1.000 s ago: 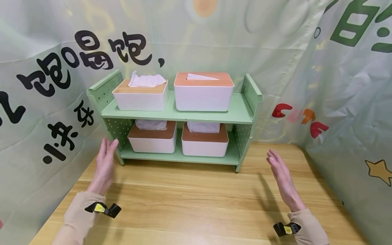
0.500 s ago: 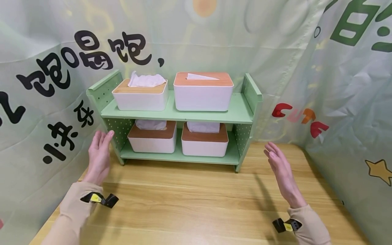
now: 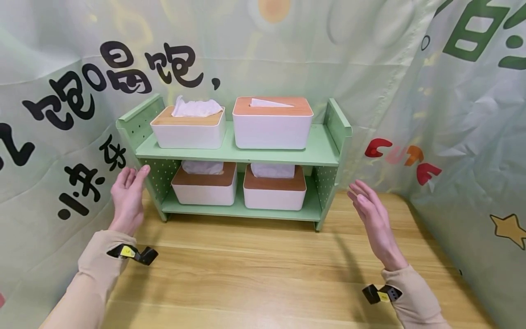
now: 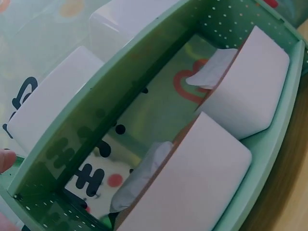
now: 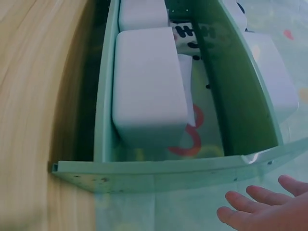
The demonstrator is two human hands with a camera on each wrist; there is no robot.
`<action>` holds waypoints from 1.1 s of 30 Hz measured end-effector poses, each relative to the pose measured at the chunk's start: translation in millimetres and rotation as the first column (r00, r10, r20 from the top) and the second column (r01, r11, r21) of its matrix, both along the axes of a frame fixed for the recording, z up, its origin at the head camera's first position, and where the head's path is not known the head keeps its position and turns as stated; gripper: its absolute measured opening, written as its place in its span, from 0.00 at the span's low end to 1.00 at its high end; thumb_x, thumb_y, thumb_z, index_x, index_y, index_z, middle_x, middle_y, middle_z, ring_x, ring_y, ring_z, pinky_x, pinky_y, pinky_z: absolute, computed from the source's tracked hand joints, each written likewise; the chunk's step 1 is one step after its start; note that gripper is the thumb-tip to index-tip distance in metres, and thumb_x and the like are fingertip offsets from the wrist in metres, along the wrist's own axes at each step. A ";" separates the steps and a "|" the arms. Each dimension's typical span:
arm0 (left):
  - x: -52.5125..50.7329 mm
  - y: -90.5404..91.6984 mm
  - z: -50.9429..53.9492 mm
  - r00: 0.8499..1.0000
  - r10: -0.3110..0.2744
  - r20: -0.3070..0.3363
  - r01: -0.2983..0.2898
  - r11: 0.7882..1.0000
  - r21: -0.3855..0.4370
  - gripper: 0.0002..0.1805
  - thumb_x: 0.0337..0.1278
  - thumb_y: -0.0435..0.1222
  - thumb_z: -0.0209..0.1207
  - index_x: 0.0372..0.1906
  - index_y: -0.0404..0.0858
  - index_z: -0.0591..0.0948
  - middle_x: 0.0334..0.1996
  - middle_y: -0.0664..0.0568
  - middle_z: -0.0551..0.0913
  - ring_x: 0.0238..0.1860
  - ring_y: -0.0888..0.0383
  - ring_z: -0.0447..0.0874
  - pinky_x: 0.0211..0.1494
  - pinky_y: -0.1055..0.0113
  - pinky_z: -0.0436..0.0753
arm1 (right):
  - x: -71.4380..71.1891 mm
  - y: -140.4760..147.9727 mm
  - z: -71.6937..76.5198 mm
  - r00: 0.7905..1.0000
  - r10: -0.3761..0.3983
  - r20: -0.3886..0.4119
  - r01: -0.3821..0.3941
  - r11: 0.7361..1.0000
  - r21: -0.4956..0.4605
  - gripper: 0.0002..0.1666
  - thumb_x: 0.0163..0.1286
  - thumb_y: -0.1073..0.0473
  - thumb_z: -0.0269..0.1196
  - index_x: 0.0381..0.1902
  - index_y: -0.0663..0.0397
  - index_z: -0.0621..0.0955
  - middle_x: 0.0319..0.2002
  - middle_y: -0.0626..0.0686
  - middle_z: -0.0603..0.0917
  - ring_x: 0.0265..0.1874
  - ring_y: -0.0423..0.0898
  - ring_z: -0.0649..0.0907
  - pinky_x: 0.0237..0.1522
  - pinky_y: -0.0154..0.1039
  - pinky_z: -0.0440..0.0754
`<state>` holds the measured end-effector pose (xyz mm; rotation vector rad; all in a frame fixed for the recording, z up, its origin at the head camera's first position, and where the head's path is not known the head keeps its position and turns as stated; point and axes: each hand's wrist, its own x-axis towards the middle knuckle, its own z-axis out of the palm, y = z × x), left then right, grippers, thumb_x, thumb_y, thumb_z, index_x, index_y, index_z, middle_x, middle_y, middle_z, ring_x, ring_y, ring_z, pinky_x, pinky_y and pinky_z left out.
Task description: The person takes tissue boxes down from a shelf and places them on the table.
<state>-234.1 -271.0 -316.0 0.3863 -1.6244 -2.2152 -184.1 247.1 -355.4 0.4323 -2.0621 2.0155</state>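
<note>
A green two-tier shelf (image 3: 238, 156) stands on the wooden table. On its upper tier sit a white tissue box (image 3: 186, 137) with a light wooden lid and tissue sticking out, and a taller tissue box (image 3: 272, 132) with an orange-brown lid. Below them are two more tissue boxes, one at left (image 3: 205, 194) and one at right (image 3: 274, 198), with brown lids. My left hand (image 3: 128, 198) is raised by the shelf's left side, fingers extended, holding nothing. To the right of the shelf, my right hand (image 3: 375, 224) hovers over the table, fingers extended and holding nothing.
Printed fabric (image 3: 308, 59) with black characters hangs behind and on both sides. The wooden table (image 3: 246, 274) spreads in front of the shelf. A small camera is strapped to each wrist.
My left hand has moved up and to the left, away from the shelf's front. My right hand has risen and shifted slightly left. The shelf and tissue boxes look unmoved.
</note>
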 end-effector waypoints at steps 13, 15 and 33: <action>-9.5 -9.5 18.2 0.997 0.073 0.020 -0.073 0.997 -0.016 0.45 0.67 0.41 0.62 0.81 0.45 0.51 0.82 0.54 0.50 0.81 0.65 0.49 0.81 0.77 0.53 | -5.9 -15.8 16.8 0.988 -0.040 -0.151 0.022 0.993 -0.118 0.20 0.81 0.62 0.46 0.66 0.53 0.71 0.59 0.46 0.80 0.60 0.40 0.80 0.63 0.28 0.77; -10.3 -10.5 21.0 0.996 0.083 0.028 -0.083 0.996 -0.018 0.44 0.66 0.40 0.63 0.80 0.45 0.53 0.82 0.54 0.52 0.80 0.65 0.51 0.80 0.77 0.54 | -7.0 -17.1 18.6 0.986 -0.044 -0.163 0.022 0.991 -0.135 0.20 0.80 0.63 0.47 0.66 0.53 0.71 0.59 0.46 0.80 0.60 0.42 0.80 0.63 0.30 0.78; -18.3 -22.7 40.0 0.980 0.082 0.179 -0.053 0.985 -0.166 0.45 0.62 0.49 0.65 0.80 0.53 0.55 0.81 0.54 0.55 0.80 0.64 0.55 0.84 0.69 0.50 | -18.0 -36.9 42.2 0.977 -0.037 -0.211 0.016 0.995 -0.101 0.25 0.78 0.65 0.50 0.68 0.72 0.66 0.57 0.53 0.81 0.57 0.44 0.81 0.62 0.32 0.80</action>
